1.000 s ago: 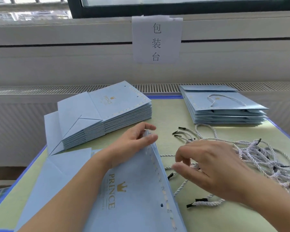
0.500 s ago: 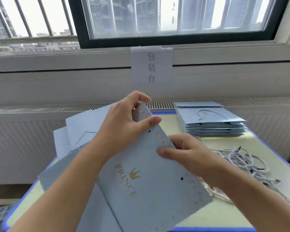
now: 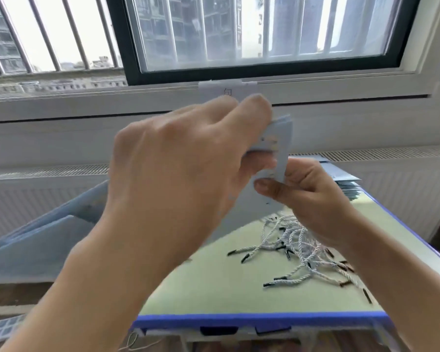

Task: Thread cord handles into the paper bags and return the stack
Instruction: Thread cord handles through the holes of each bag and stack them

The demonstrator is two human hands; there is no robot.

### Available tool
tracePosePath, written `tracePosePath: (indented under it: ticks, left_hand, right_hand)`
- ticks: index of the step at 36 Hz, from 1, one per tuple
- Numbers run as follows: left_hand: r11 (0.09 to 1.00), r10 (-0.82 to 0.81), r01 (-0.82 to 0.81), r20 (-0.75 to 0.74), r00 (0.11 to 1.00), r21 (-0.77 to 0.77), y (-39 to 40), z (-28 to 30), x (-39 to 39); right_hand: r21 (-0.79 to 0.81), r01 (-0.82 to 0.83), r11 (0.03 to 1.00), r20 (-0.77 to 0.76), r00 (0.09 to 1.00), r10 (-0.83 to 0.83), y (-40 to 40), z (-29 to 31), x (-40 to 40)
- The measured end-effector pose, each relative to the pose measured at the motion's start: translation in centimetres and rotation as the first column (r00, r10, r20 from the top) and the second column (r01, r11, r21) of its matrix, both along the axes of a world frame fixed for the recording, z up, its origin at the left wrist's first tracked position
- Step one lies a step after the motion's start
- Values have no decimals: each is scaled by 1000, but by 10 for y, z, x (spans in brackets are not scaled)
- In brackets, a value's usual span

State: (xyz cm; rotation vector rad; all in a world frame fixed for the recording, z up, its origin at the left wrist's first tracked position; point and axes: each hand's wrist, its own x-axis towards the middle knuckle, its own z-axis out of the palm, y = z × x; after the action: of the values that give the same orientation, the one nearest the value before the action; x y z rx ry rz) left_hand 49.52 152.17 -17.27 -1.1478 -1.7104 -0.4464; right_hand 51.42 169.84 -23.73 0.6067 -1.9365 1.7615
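Note:
I hold a light blue paper bag (image 3: 280,143) raised in front of me, well above the table. My left hand (image 3: 178,168) grips its upper edge, fingers curled over the top, and hides most of the bag. My right hand (image 3: 305,194) pinches the bag's lower right edge between thumb and fingers. A loose pile of white twisted cord handles (image 3: 300,247) with black tips lies on the table under my right wrist. The stack of bags with handles (image 3: 346,181) shows at the far right, partly hidden by my right hand.
The green table top (image 3: 214,288) has a blue front edge (image 3: 252,320). A blurred light blue bag stack (image 3: 36,240) sits at the left. A radiator and window sill run behind the table. A paper sign (image 3: 226,90) is taped under the window.
Both hands lifted the bag higher and closer to the camera, which tilted up. The left hand now covers most of the bag; the right hand shifted to its lower edge.

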Motion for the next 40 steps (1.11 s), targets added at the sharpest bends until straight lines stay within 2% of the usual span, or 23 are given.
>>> tracePosePath:
  ticks: [3, 5, 8, 11, 13, 15, 17, 18, 19, 23, 25, 28, 31, 36, 38, 40]
  left_hand:
    - [997, 33, -40, -94, 995, -63, 3, -14, 13]
    - [994, 70, -82, -155, 985, -76, 9, -31, 16]
    - [986, 104, -122, -159, 982, -112, 12, -62, 13]
    - [965, 46, -52, -30, 998, -256, 8, -96, 3]
    - [914, -16, 86, 178, 984, -396, 4, -113, -4]
    - [859, -29, 254, 453, 891, -444, -1, -119, -11]
    - [839, -62, 440, 747, 662, -320, -1, -121, -25]
    - [843, -85, 488, 838, 538, -228, 1, -124, -36]
    - [865, -123, 481, 871, 476, -141, 4, -129, -49]
    - [964, -105, 266, 893, 437, -16, 33, -146, -104]
    - [976, -62, 216, 932, 358, -18, 48, -154, -123]
    - [976, -13, 214, 968, 252, -43, 66, -164, -141]
    - [960, 46, 255, 964, 263, -115, 77, -168, -146]
    - [972, 58, 212, 974, 220, -106, 77, -178, -149]
    - [970, 50, 225, 979, 200, -95, 76, -181, -151]
    - [966, 31, 248, 988, 153, -69, 73, -182, -153]
  right_hand:
    - [81, 27, 996, -69, 997, -22, 3, 0, 2]
    - [103, 31, 994, -48, 999, -26, 5, -6, 4]
    - [237, 74, 969, 25, 996, -82, 4, -33, 0]
    - [441, 181, 879, 36, 975, -219, 6, -72, -8]
    - [559, 222, 799, 3, 963, -269, 6, -92, -10]
    - [642, 247, 726, -67, 961, -268, 4, -102, -9]
    - [687, 243, 685, -123, 968, -220, 5, -110, -10]
    - [699, 240, 673, -133, 969, -207, 6, -113, -11]
    - [710, 228, 666, -119, 971, -206, 9, -117, -12]
    - [728, 199, 656, -77, 975, -210, 17, -120, -16]
    - [738, 200, 645, -88, 976, -201, 17, -118, -17]
    - [784, 209, 584, -120, 975, -188, 16, -116, -20]
    - [820, 202, 535, -129, 977, -172, 14, -115, -24]
    - [880, 118, 460, -58, 988, -142, 22, -108, -19]
    - [867, 132, 480, -53, 983, -174, 31, -102, -16]
    - [775, 259, 577, -108, 953, -283, 41, -94, -17]
